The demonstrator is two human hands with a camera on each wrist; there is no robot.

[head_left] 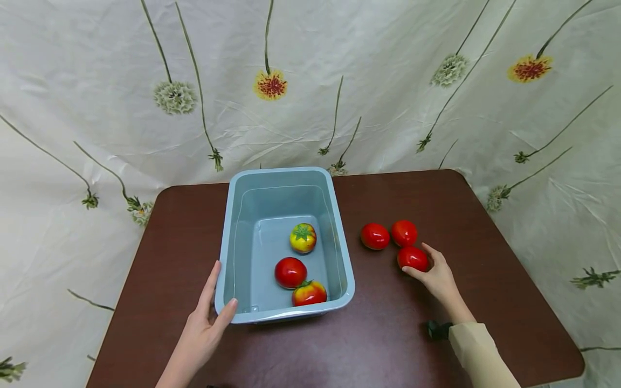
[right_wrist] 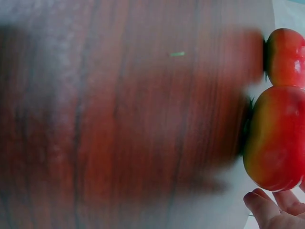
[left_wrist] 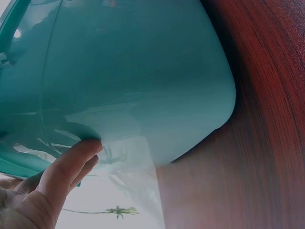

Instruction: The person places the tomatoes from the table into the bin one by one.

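Note:
Beside the blue-grey plastic bin [head_left: 342,237], my right hand [head_left: 439,275] curves its thumb and fingers around the nearest red tomato [head_left: 413,258], which rests on the table. In the right wrist view that tomato [right_wrist: 276,138] looks large, with the fingertips at its lower edge. Two more tomatoes lie close by, one at the left [head_left: 375,236] and one behind [head_left: 405,233]. My left hand [head_left: 206,320] touches the bin's near left corner with straight, spread fingers. Inside the bin are a yellow-green tomato [head_left: 303,238], a red one [head_left: 290,272] and a red-yellow one [head_left: 309,294].
Everything stands on a dark brown wooden table [head_left: 388,334] with rounded corners. Behind and around it hangs a pale cloth [head_left: 378,54] printed with flowers. A dark strap piece [head_left: 439,330] sits at my right wrist.

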